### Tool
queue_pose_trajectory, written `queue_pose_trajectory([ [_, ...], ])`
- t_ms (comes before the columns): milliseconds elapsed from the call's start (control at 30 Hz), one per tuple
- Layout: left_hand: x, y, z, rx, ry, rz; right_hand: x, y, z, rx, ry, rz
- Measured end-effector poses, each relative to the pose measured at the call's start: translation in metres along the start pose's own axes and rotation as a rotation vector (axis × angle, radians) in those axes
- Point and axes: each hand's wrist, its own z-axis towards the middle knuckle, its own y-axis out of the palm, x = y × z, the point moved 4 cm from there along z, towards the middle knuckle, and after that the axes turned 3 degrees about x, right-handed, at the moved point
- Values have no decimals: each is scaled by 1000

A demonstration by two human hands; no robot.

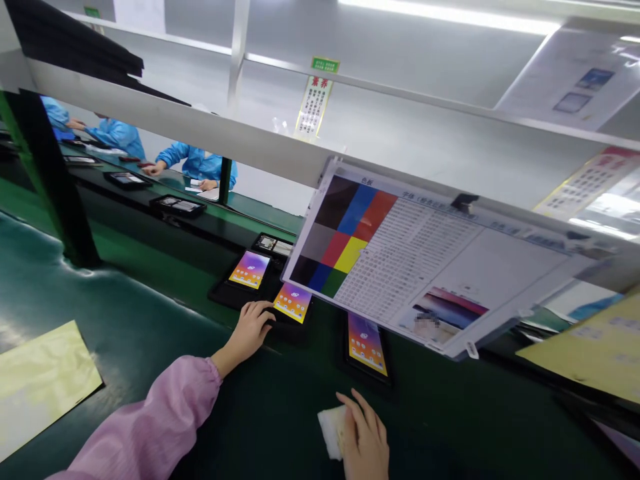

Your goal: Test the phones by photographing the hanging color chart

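Observation:
My left hand (253, 328), in a pink sleeve, has its fingers bent against the left edge of a lit tablet (291, 304) with a purple and orange screen. Part of that tablet is behind a hanging chart. Another lit tablet (250, 270) lies to its left in a black tray (220, 293). Lower in the view, my right hand (366, 440) holds a white folded cloth (331, 430) at its left side, fingers pointing forward; the thumb is hidden. Beyond it, a third lit tablet (367, 347) sits in a dark holder, its top covered by the chart.
The chart (380, 267) with colour blocks hangs from a shelf rail (200, 127) over the bench. Opened devices (177, 205) in black trays line the conveyor. Co-workers in blue sleeves (183, 157) sit opposite. A yellow sheet (47, 380) lies left, near a dark post (55, 180).

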Motion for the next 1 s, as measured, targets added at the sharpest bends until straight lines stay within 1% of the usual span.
queue_pose_trajectory([
  [100,7,-12,-5,20,1,-41,-1,-11,3,49,46,-39],
  [167,9,-21,-5,31,-19,-55,-2,-16,3,78,68,-51],
  [267,7,-32,8,32,-82,-44,-3,-18,1,100,78,-51],
  [333,7,-36,20,3,-126,-18,-5,-17,-1,106,77,-47],
  [400,7,-37,32,-66,-156,17,-7,-16,-2,112,80,-45],
  [467,9,-37,37,-175,-180,56,-8,-15,-3,113,83,-45],
  [533,8,-37,34,-309,-224,105,-10,-16,-4,109,82,-44],
  [633,3,-36,19,-509,-356,212,-12,-16,-5,102,82,-40],
  [700,1,-31,11,-620,-439,273,-13,-15,-5,104,88,-38],
  [800,10,-14,6,-738,-506,288,-14,-14,-7,109,95,-31],
  [900,26,8,9,-786,-540,254,-14,-13,-9,123,103,-29],
  [1000,41,24,15,-784,-563,212,-14,-15,-10,141,107,-32],
])
